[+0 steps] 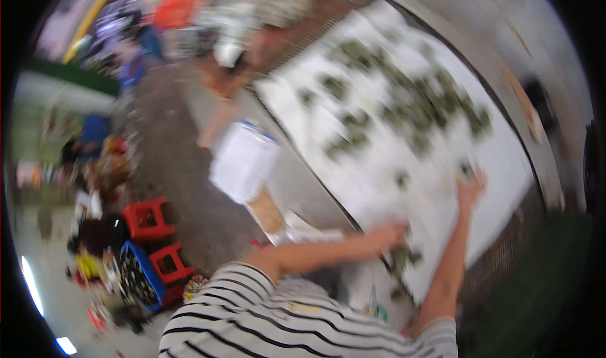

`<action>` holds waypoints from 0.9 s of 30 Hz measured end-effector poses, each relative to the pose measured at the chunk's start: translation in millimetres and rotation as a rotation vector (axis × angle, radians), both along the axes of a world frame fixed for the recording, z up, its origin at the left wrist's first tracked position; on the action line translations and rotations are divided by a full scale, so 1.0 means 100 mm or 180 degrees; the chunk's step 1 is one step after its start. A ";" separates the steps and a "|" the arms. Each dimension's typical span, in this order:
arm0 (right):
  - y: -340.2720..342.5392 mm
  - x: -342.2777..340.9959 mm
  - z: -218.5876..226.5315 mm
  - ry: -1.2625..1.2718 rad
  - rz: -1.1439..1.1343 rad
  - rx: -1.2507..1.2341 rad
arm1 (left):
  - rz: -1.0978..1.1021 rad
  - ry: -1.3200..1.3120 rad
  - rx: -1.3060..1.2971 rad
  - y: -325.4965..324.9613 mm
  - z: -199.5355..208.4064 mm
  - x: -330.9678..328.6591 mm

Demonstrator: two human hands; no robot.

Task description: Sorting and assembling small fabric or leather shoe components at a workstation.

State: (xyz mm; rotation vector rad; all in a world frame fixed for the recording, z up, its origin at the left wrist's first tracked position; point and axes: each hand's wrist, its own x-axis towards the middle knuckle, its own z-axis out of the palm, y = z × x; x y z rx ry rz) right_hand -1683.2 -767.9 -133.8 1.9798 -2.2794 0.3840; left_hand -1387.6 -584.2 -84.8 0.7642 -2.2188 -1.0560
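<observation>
Motion blur softens the whole picture. A large white sheet [372, 187] lies on a work table, with many small dark green pieces [435, 102] scattered over it; their kind is too blurred to name. My left hand [392, 233] reaches across the sheet's near edge, beside a small cluster of green pieces [399, 257]. Farther right, my right hand [471, 186] is over the sheet, its fingertips at a single dark green piece [466, 168]. Whether either hand grips a piece is lost in the smear.
White papers with a blue edge [245, 159] lie at the table's left side. Red stools [149, 219] and a blue crate [140, 276] full of small pieces stand on the floor at left, near other people. Orange and white bundles [180, 8] sit at the far left.
</observation>
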 end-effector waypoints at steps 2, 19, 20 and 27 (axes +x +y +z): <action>-0.21 -0.59 -0.32 -0.0060 -0.0099 0.0298 | -0.0041 -0.0875 -0.0551 0.32 -0.18 -0.22; 1.63 0.49 0.27 -0.1236 0.1513 0.0765 | 0.2149 -0.1806 0.0572 -0.54 0.41 1.32; 1.44 0.86 0.41 -0.1771 0.1397 0.0492 | 0.2269 -0.1785 0.0493 -0.56 0.34 1.47; 0.82 2.03 0.39 -0.1420 0.1036 0.0941 | 0.2511 -0.1645 0.0546 -0.30 0.44 2.08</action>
